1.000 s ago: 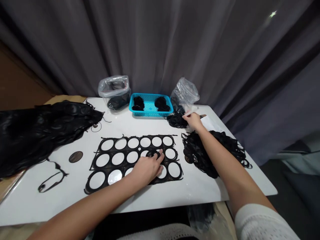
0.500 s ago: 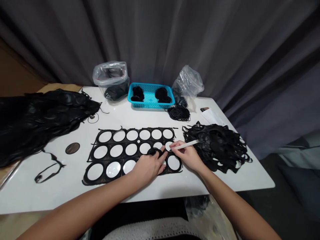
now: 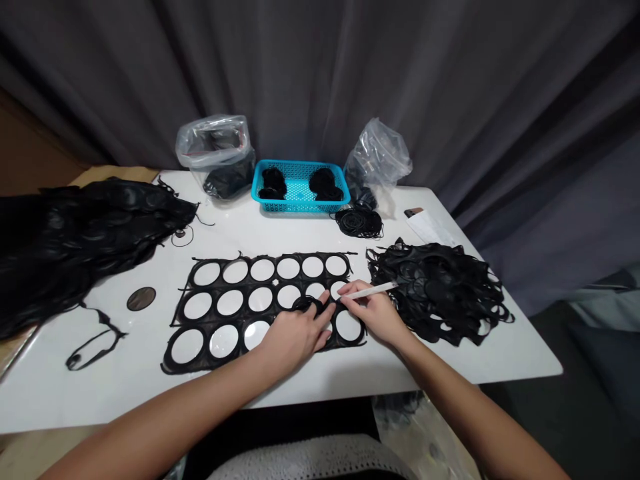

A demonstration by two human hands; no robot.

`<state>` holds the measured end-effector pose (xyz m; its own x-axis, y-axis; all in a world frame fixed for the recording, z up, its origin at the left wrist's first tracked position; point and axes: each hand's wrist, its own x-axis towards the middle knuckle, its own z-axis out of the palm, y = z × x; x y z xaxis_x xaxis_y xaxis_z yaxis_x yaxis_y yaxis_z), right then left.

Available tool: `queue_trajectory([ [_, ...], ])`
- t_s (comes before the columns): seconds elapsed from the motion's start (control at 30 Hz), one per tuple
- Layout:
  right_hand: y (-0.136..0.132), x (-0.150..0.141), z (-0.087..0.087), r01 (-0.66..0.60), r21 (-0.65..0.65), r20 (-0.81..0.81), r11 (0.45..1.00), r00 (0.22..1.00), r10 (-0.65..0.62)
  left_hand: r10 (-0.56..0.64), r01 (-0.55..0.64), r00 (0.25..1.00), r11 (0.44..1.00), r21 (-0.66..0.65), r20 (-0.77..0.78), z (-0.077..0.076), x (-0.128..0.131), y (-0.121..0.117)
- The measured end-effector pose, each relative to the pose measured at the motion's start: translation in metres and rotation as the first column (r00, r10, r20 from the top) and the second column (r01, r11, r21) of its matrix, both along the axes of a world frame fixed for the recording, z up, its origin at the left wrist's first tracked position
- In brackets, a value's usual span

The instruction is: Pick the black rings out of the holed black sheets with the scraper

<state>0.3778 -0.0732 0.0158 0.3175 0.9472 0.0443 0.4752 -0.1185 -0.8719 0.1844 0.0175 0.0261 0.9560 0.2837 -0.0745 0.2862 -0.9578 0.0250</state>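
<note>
A flat black rubber sheet [image 3: 220, 280] with three rows of round cut-outs lies on the white table [image 3: 300, 393]. My left hand [image 3: 293, 337] presses down on the sheet's right part, fingers spread around a black ring [image 3: 304, 304] still in the sheet. My right hand [image 3: 376, 315] holds a thin white stick tool [image 3: 370, 289] like a pen, its tip at the sheet close to my left fingertips.
A tangled heap of black scrap [image 3: 440, 287] lies right of the sheet. A big pile of black sheets [image 3: 70, 240] fills the left. At the back stand a teal basket [image 3: 299, 188] with black rings, two plastic bags [image 3: 216, 159] [image 3: 376, 160], and loose rings [image 3: 358, 221]. A dark disc [image 3: 141, 299] lies at left.
My right hand came back from the loose rings near the basket with the white tool and now sits at the sheet beside my left hand. The left hand stayed in place.
</note>
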Motion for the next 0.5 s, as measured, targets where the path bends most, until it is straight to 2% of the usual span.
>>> queue_trajectory([
  [0.2, -0.007, -0.010, -0.002, -0.122, 0.098, 0.263, 0.988, 0.960, 0.093, -0.001, 0.001, 1.000, 1.000, -0.021, -0.008, 0.000, 0.000, 0.000],
  [0.33, -0.007, -0.008, -0.002, -0.257, 0.062, 0.498, 0.964, 0.845, 0.194, -0.003, 0.003, 1.000, 1.000, -0.017, -0.010, -0.001, -0.001, 0.000],
  [0.4, -0.003, 0.008, 0.000, -0.180, 0.054, 0.604, 0.982, 0.789, 0.112, -0.016, 0.016, 1.000, 1.000, -0.007, -0.003, -0.001, 0.000, 0.001],
  [0.47, 0.003, 0.031, 0.004, 0.024, 0.125, 0.655, 0.992, 0.749, -0.100, -0.026, 0.026, 1.000, 1.000, 0.000, 0.005, -0.001, 0.000, 0.001],
  [0.5, 0.006, 0.042, 0.007, 0.135, 0.167, 0.648, 0.977, 0.731, -0.212, -0.030, 0.030, 1.000, 1.000, 0.000, 0.008, 0.000, 0.000, 0.001],
])
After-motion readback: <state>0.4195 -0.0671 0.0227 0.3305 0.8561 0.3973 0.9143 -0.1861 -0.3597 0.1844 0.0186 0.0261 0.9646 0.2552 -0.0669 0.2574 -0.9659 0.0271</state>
